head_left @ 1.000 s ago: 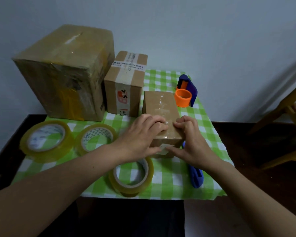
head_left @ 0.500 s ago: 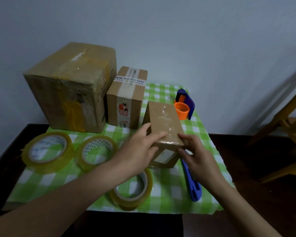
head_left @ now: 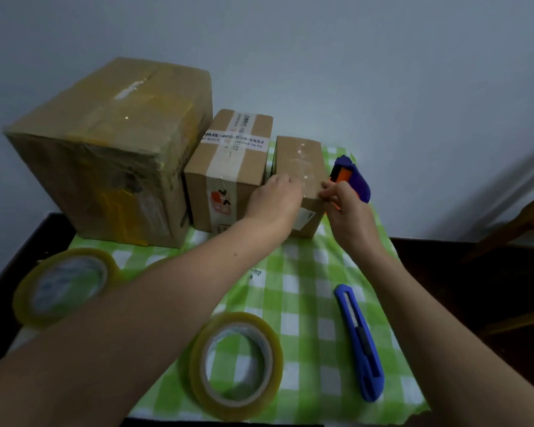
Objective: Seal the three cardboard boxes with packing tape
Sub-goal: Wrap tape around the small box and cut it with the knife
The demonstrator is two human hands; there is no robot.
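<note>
- Green-checked cloth [head_left: 305, 272] covered a dark table [head_left: 43, 229] against a pale wall [head_left: 352, 72].
- My left hand [head_left: 273, 198] had its fingers bent over the near top edge of the small box [head_left: 299, 158], gripping it toward its left side.
- My right hand [head_left: 346, 204] pinched the near right top corner of that box, with the fingers drawn close together.
- That box stood upright at the back of the cloth, with clear tape glinting along its top.
- Just to its left stood the mid box [head_left: 228, 167], crossed with white printed tape. I could not tell whether the two touched.
- Left again stood the big box [head_left: 105, 155], wrapped in yellowish tape.
- Right behind my right hand sat a blue-and-orange dispenser [head_left: 353, 180].
- Nearer me, a blue knife [head_left: 359, 340] lay on the right.
- One tape roll [head_left: 199, 377] lay at the cloth's front, and another roll [head_left: 23, 303] lay by its left edge.
</note>
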